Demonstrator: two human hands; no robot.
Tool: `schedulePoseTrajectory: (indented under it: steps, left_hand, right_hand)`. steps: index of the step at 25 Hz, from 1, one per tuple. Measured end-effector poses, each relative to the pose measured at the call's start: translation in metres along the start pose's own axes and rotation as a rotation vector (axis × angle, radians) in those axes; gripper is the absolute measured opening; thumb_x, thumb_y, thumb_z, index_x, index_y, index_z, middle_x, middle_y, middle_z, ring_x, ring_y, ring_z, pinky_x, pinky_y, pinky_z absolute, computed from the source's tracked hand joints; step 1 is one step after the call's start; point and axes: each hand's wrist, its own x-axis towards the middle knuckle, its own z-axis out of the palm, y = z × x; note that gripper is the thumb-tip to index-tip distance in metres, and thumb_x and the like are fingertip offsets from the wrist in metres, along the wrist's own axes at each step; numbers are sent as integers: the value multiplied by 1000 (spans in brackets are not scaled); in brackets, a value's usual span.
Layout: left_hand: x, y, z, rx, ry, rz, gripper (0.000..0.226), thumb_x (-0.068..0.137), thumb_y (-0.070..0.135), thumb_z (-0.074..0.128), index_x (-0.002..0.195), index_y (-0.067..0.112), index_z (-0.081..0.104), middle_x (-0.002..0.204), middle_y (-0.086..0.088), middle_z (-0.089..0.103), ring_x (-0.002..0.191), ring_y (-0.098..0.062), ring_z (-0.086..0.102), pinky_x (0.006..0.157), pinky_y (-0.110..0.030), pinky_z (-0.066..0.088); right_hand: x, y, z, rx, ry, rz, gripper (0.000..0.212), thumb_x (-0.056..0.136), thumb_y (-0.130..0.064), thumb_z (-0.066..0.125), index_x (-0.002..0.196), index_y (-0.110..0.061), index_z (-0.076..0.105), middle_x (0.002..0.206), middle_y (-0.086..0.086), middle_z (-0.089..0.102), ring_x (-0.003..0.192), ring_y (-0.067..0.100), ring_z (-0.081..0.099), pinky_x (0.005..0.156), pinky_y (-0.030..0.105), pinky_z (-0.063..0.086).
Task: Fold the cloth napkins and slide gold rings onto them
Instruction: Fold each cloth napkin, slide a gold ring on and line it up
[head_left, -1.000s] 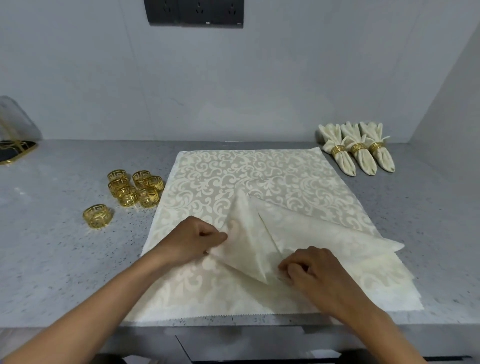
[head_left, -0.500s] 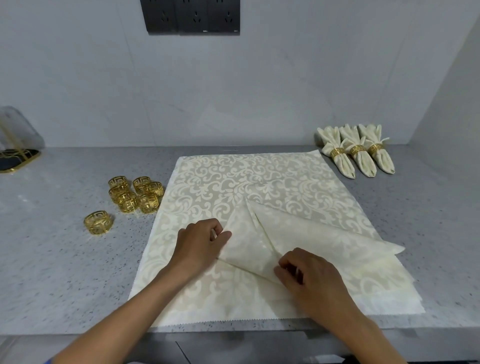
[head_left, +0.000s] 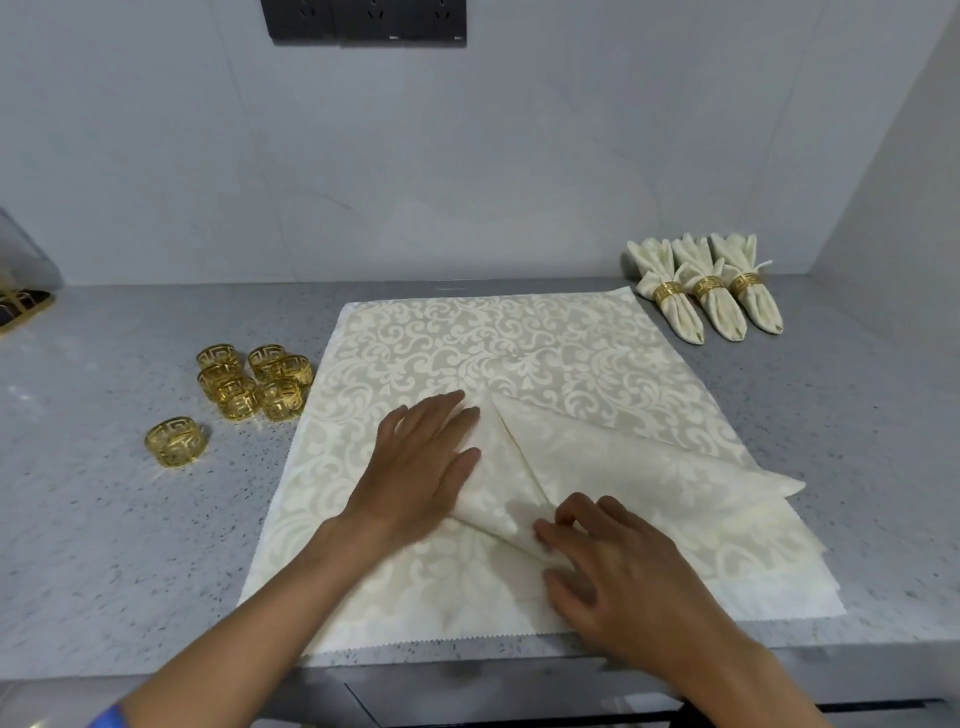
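A cream napkin (head_left: 597, 462) lies partly folded into a long pointed shape on top of a stack of flat damask napkins (head_left: 493, 343). My left hand (head_left: 421, 462) lies flat, fingers straight, pressing the left flap of the fold. My right hand (head_left: 618, 566) rests on the fold's near tip, fingers spread and lightly bent, fingertips pressing the cloth. Several loose gold rings (head_left: 254, 379) sit clustered to the left of the stack, with one gold ring (head_left: 175, 441) apart, nearer me. Three finished napkins with rings (head_left: 706, 291) lie at the back right.
The grey speckled counter (head_left: 104, 545) ends at a front edge just below the napkin stack. A wall with a black socket panel (head_left: 363, 21) stands behind. A clear cover over a gold-rimmed tray (head_left: 21, 301) sits at the far left.
My left hand has uncurled from pinching the flap and now lies flat on it, slid further up. My right hand has loosened from its pinch into spread fingers on the tip.
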Motion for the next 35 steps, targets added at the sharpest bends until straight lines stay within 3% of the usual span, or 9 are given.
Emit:
schedulePoseTrajectory:
  steps: [3,8,12,16,21,25,28,31,35]
  left_hand:
    - [-29,17,-9,-19,169,7,34,97,40,39,111,26,66,124,12,57,117,-12,46,92,-32,28]
    - [-44,19,-33,-82,68,-47,38,93,44,35,92,30,70,95,21,60,92,-6,46,80,-29,34]
    - [-69,36,-37,-203,-20,-114,37,95,47,38,89,27,68,89,16,64,89,-5,48,79,-23,40]
    - [-95,61,-22,-283,53,-210,33,90,60,51,98,32,66,101,27,61,96,1,46,80,-13,35]
    - [-106,74,-3,-264,95,-218,31,79,54,62,99,31,70,119,20,59,105,0,39,88,-12,31]
    - [-111,63,-9,-300,47,-183,7,88,35,70,94,37,71,127,23,55,111,7,38,92,-5,28]
    - [-113,61,-8,-275,95,-157,9,91,34,66,97,33,72,128,25,52,110,7,44,90,-9,33]
    - [-114,59,-3,-200,196,-18,21,90,35,56,90,23,73,108,13,62,96,-5,53,82,-17,41]
    - [-114,59,-4,-180,222,29,17,91,25,50,85,22,66,86,17,59,81,-7,51,78,-17,38]
  right_hand:
    - [7,-4,-8,-136,-29,-55,5,79,-19,63,74,-20,62,76,-4,52,60,15,47,50,29,44]
    - [16,-73,0,-15,-65,8,20,62,-19,76,58,-19,56,64,-2,49,46,15,44,42,26,30]
    - [13,-104,0,187,-79,53,13,82,-31,59,72,-22,62,69,-7,53,53,11,50,44,24,33]
    - [-22,-35,-46,256,-10,300,16,95,-37,51,86,-30,62,80,-15,59,69,4,56,58,21,44]
    - [-57,30,-79,89,-361,593,35,86,-68,46,85,-33,42,68,-9,60,58,3,54,55,23,43]
    - [-69,33,-90,433,-566,608,38,83,-70,50,89,-32,47,67,-10,67,55,5,56,60,26,46]
    - [-76,30,-85,671,-691,571,26,88,-51,65,101,-35,50,62,-15,60,55,2,50,58,20,38]
    - [-72,36,-88,1091,-551,639,29,88,-13,71,110,-28,60,67,14,56,60,23,48,58,28,40]
    - [-34,47,-94,1610,-302,733,18,81,-13,63,94,-3,71,94,30,63,70,39,63,46,32,49]
